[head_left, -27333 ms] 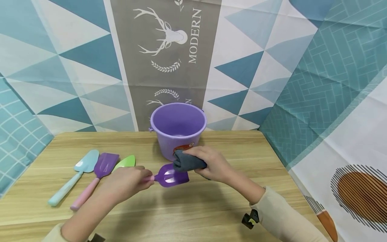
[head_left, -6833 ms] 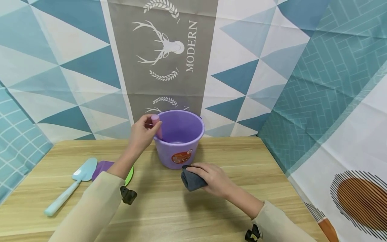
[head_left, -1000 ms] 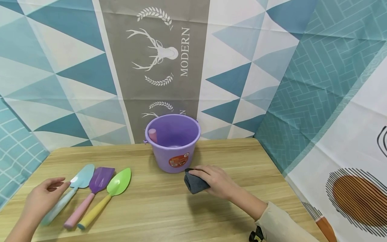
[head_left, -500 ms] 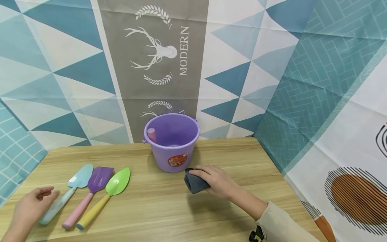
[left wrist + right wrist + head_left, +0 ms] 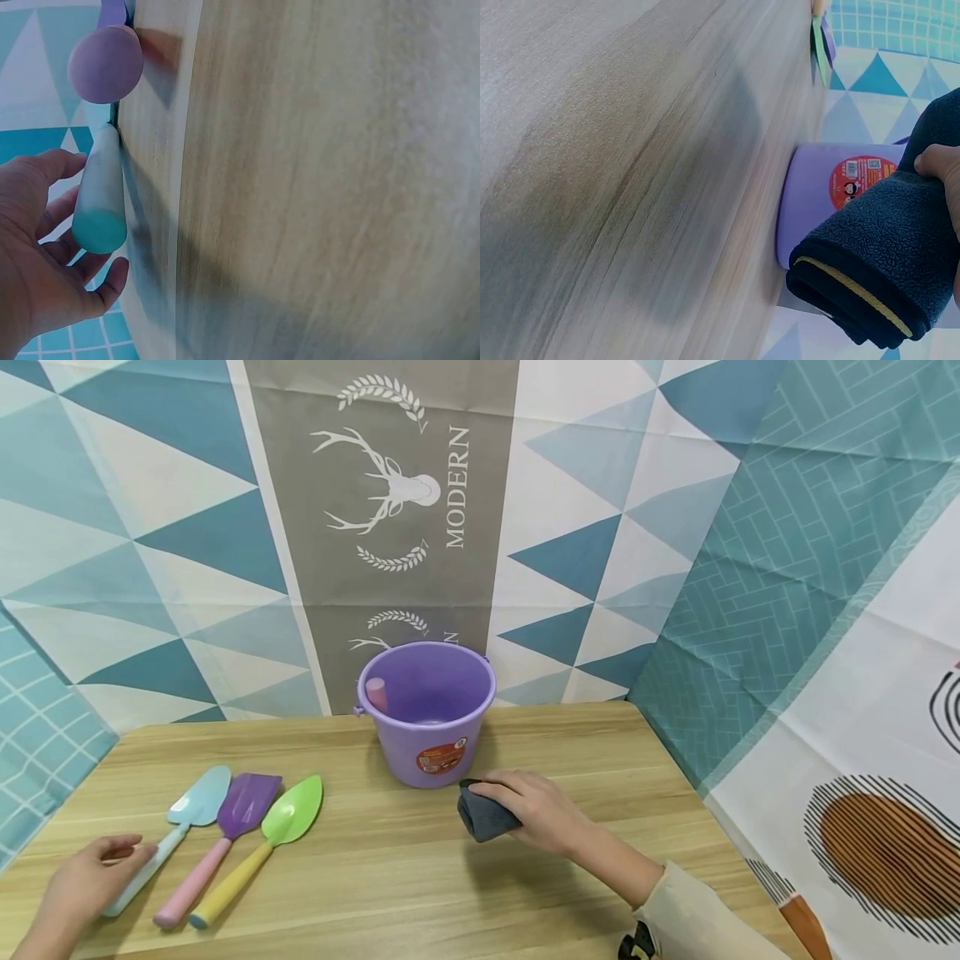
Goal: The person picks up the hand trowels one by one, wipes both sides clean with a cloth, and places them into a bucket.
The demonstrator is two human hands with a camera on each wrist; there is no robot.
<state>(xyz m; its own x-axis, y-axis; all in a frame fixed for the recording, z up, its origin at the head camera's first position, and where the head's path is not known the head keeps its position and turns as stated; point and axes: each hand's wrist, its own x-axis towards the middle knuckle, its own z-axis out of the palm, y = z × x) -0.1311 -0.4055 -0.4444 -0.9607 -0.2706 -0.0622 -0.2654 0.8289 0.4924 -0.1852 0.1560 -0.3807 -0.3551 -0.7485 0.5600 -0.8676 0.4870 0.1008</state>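
Observation:
My left hand (image 5: 86,881) is beside the light blue handle of a garden trowel (image 5: 201,799), the leftmost tool on the table. In the left wrist view its fingers are spread and loosely bent around the handle (image 5: 103,184), with gaps showing. My right hand (image 5: 543,810) grips a rolled dark grey-blue cloth (image 5: 486,814) in front of a purple bucket (image 5: 397,747). A pink tool handle (image 5: 377,695) leans inside the bucket's left rim; the rest of that tool is hidden by the bucket wall.
Right of the light blue trowel lie a purple shovel (image 5: 247,804) with a pink handle and a green trowel (image 5: 295,810) with a yellow handle. The wooden table (image 5: 390,893) meets a patterned cloth wall (image 5: 562,552) behind the bucket.
Earlier my left hand held a purple shovel at the cloth, then lowered it into the bucket. It has since let go and moved left to the light blue handle. My right hand keeps the cloth.

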